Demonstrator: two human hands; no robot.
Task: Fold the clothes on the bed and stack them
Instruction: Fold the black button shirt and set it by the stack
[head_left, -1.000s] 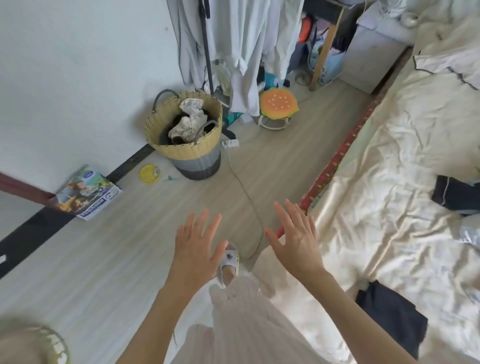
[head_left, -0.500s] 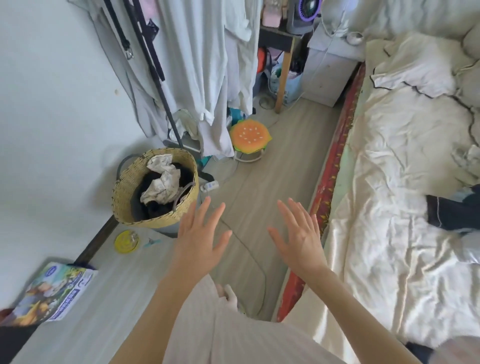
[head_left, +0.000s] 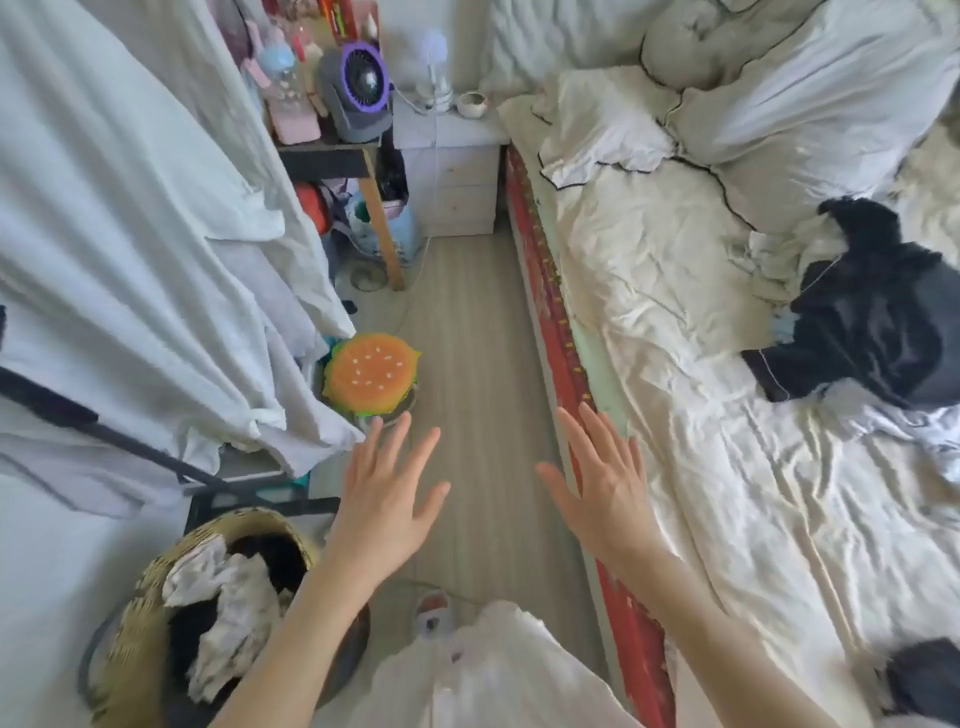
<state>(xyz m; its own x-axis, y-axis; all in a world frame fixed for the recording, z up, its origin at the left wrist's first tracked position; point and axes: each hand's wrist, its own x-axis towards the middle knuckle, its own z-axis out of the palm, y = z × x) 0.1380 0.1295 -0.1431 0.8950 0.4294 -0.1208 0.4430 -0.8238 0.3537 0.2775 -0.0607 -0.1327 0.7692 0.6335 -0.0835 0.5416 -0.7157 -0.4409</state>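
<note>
Both hands, left hand (head_left: 387, 499) and right hand (head_left: 602, 488), hover empty with fingers spread at lower center; dark clothes (head_left: 872, 317) sit on the bed (head_left: 675, 322) at right.

The dark garment (head_left: 878, 317) is cut off by the right edge; the woven basket (head_left: 150, 597) is partly hidden by the left forearm; another dark item (head_left: 919, 680), possibly clothing, is blurred at the lower right corner.

Both hands (head_left: 498, 499) empty, spread; dark clothes (head_left: 872, 322) on bed (head_left: 675, 322).
</note>
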